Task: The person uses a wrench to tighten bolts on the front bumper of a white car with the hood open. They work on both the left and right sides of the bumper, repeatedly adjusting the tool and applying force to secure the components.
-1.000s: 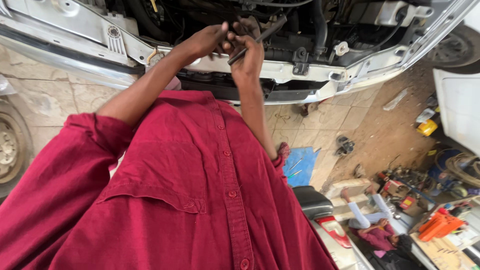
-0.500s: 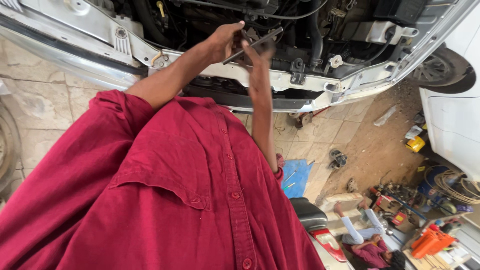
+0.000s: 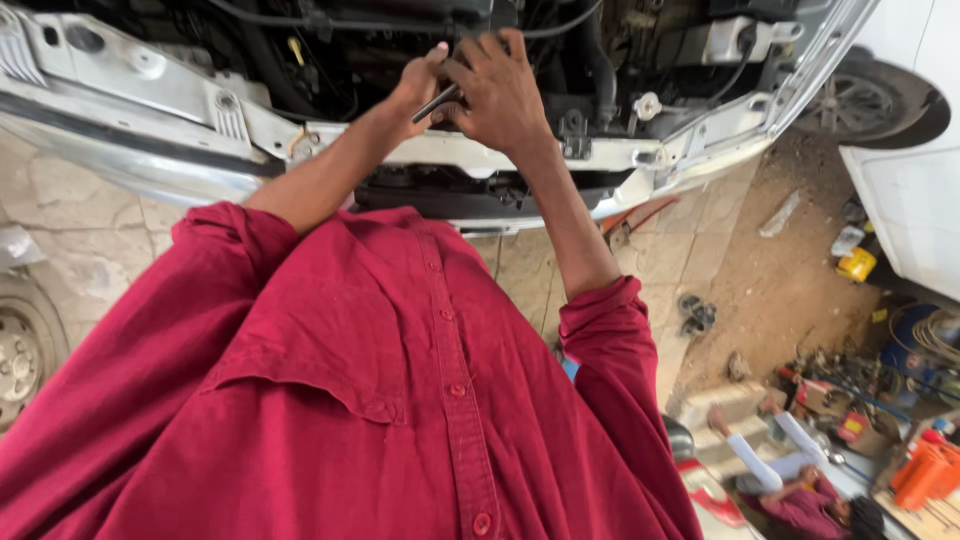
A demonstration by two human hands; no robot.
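Both my arms reach out of rolled red sleeves into the open engine bay of a silver car. My left hand and my right hand meet just above the car's front crossmember. Between them is a dark, slim metal tool, slanted upward to the right. The fingers of my left hand close around its lower end. My right hand curls over its upper end, and that hand hides the tool's tip and whatever it sits on. Black hoses and cables run behind the hands.
A wheel stands at the left edge, and a white car body at the right. On the paved floor lie a yellow container, an orange can and scattered tools. Another person sits on the ground at the lower right.
My hands stay together on the tool, and its handle has turned to a steeper slant. The view has shifted, so the engine bay now sits closer and higher.
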